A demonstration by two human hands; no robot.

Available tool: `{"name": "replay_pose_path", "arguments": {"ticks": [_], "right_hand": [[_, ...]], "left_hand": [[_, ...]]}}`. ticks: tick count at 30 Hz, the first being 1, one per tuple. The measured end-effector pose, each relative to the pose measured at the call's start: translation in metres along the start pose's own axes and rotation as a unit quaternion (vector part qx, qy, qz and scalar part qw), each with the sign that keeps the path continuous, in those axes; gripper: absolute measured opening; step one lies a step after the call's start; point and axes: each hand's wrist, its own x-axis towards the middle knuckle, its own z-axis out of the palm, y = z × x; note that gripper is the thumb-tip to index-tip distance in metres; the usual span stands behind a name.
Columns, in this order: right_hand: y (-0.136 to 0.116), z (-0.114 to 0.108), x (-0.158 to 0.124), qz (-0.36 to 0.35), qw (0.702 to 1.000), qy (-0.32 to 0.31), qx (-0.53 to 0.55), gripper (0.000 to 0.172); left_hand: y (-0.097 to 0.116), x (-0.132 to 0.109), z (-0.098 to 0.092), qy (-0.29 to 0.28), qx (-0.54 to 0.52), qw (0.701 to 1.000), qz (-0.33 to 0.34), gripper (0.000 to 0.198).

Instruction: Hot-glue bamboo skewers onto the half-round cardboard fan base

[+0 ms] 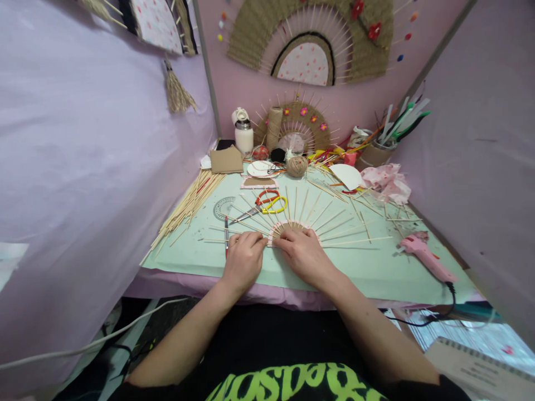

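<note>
On the pale green tabletop lies a half-round fan frame, with thin wooden sticks (334, 224) spreading from a small cardboard half-circle (290, 226) edged in pink-spotted material. My left hand (244, 259) has its fingers curled at the left lower corner of the half-circle, beside the lowest sticks. My right hand (306, 255) rests over the half-circle, its bent fingers pressed on the lower edge and covering part of it. Both fingertips are partly hidden. Red-and-yellow-handled scissors (261, 207) lie under the left sticks. A red pen (226, 236) is next to my left hand.
A pink glue gun (428, 259) lies at right, its cord over the table edge. Loose sticks (188, 203) are heaped at left; a clear protractor (224, 208) is nearby. Behind stand a white bottle (244, 136), a twine ball (296, 166) and a finished fan (320, 125).
</note>
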Motion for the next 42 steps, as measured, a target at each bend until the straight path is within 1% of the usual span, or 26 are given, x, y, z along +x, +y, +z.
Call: {"name": "replay_pose_path", "arguments": {"ticks": [7,17,33,38,42], "right_hand": [[-0.0014,-0.0023,0.0003,0.004,1.0,-0.009,0.001,0.026],[-0.0013,-0.0036,0.0009,0.001,1.0,0.0,0.011,0.026],[-0.001,-0.0029,0.0022,0.009,1.0,-0.005,0.014,0.023],[-0.0014,-0.0033,0.0024,0.009,1.0,-0.009,0.007,0.023],[-0.0019,-0.0043,0.0025,0.012,1.0,-0.011,0.009,0.024]], "left_hand": [[0.0012,0.0004,-0.0003,-0.004,-0.002,1.0,-0.005,0.026],[0.0007,0.0009,0.0003,0.003,-0.004,1.0,-0.003,0.025],[0.0012,0.0019,-0.0007,0.009,-0.005,1.0,0.003,0.024],[0.0004,0.0015,0.0003,0.019,0.0,1.0,0.007,0.024],[0.0005,0.0015,0.0004,0.015,0.002,1.0,0.004,0.024]]}}
